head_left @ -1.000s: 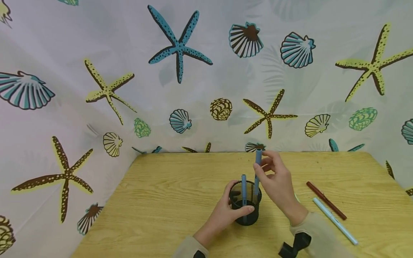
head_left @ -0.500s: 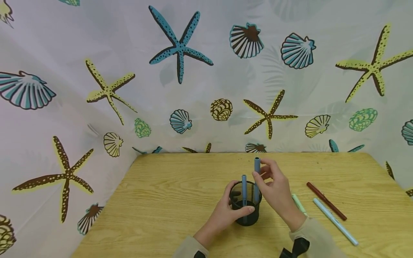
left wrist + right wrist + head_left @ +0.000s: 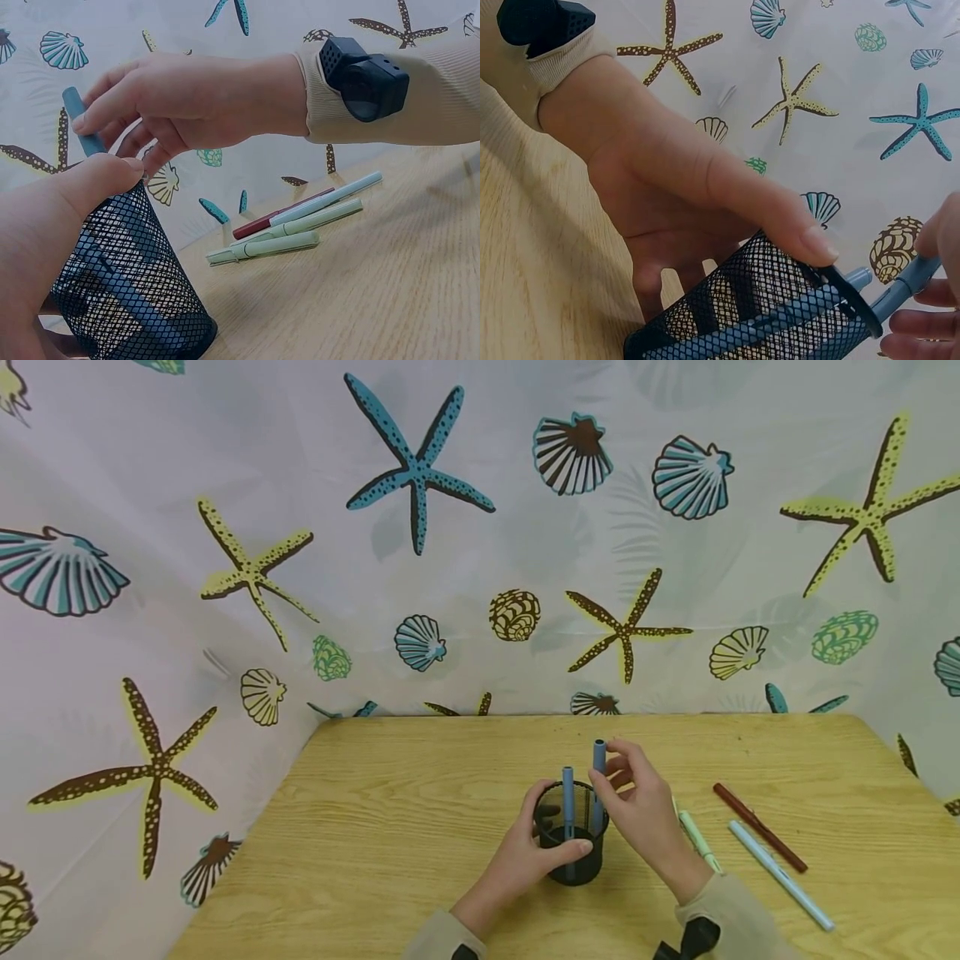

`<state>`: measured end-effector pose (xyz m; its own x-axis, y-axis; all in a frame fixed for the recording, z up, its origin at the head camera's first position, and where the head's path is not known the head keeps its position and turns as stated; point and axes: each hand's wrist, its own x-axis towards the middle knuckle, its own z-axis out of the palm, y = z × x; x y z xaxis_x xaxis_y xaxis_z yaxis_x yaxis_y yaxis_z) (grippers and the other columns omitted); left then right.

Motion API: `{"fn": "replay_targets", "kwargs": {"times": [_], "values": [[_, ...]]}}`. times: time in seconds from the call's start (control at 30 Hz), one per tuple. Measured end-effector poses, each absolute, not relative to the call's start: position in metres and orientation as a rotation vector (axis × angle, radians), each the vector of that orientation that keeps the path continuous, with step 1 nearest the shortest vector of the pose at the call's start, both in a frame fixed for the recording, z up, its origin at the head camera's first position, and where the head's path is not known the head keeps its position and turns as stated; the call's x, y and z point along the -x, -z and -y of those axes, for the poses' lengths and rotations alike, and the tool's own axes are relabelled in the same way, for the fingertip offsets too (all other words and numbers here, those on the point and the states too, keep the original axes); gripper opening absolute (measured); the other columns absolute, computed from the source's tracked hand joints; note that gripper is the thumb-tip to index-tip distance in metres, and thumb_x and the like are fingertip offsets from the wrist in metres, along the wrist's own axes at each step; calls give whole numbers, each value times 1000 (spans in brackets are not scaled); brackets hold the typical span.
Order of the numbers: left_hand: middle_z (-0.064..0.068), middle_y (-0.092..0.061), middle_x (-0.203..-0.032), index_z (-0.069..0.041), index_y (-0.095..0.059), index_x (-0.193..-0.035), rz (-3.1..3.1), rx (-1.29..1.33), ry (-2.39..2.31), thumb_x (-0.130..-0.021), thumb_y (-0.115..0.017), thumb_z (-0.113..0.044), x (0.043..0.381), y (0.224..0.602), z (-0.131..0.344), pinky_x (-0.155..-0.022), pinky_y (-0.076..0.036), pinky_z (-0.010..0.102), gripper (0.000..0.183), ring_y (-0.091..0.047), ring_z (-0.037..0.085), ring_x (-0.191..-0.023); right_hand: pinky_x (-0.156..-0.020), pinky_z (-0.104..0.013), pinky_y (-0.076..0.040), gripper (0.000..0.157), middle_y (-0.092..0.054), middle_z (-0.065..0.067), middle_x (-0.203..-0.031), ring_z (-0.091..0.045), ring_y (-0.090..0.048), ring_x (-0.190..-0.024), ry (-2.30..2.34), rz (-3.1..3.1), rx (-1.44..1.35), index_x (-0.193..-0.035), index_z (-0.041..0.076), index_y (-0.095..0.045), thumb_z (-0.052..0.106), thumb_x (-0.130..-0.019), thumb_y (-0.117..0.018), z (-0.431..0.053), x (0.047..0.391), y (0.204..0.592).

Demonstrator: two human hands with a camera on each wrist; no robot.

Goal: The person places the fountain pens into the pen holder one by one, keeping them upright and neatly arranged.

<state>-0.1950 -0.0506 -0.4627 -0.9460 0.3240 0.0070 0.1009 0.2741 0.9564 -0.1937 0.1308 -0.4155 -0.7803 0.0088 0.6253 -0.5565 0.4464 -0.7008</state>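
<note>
My left hand [image 3: 517, 852] is wrapped around a black mesh pen cup [image 3: 579, 870] standing on the wooden table, thumb across its near side. Inside leans one blue pen [image 3: 567, 789], its upper end above the rim. With thumb and fingertips, my right hand [image 3: 643, 797] pinches a second blue pen [image 3: 599, 753] near its top; its lower part is inside the cup by the right wall. The right wrist view shows both pens through the mesh [image 3: 780, 315], the left thumb [image 3: 810, 244] lying at the rim.
Right of the cup, a dark red pen [image 3: 759, 827] and a light blue pen [image 3: 780, 874] lie on the table [image 3: 390, 835]. Two pale green pens [image 3: 277, 244] lie beside them, partly hidden by the right arm in the head view. A shell-and-starfish curtain [image 3: 465, 543] hangs behind.
My right hand has come down, lowering its blue pen deeper into the cup. More of a green pen shows beside the right wrist. The left hand and cup have stayed put.
</note>
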Motion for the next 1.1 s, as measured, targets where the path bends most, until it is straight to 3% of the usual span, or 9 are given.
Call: {"fn": "replay_targets", "kwargs": {"times": [0.27, 0.47, 0.8, 1.1], "values": [[6, -26, -146, -48, -24, -138, -2353, -405, -1740, -78, -72, -44, 195, 463, 50, -87, -39, 55, 77, -36, 40, -124, -57, -25, -48, 34, -59, -3, -85, -14, -57, -68, -1306, 2176, -445, -117, 6, -54, 9, -86, -67, -133, 196, 423], [7, -27, -145, -47, -24, -138, -2336, -418, -1753, -76, -73, -47, 195, 462, 50, -84, -42, 51, 78, -38, 39, -122, -60, -27, -48, 31, -59, -3, -88, -14, -56, -71, -1339, 2245, -409, -116, 8, -55, 12, -87, -66, -133, 197, 426], [11, -25, -147, -41, -22, -142, -2386, -357, -1708, -74, -73, -51, 193, 465, 49, -87, -40, 55, 85, -37, 42, -122, -55, -28, -47, 29, -59, -3, -90, -16, -56, -69, -1363, 2312, -365, -116, 10, -55, 15, -89, -65, -137, 195, 431], [11, -25, -147, -44, -22, -141, -2365, -377, -1730, -77, -73, -45, 195, 465, 51, -80, -44, 47, 82, -42, 38, -118, -55, -28, -47, 29, -59, -5, -90, -17, -56, -71, -1335, 2335, -321, -117, 8, -55, 15, -90, -63, -146, 195, 432]]}}
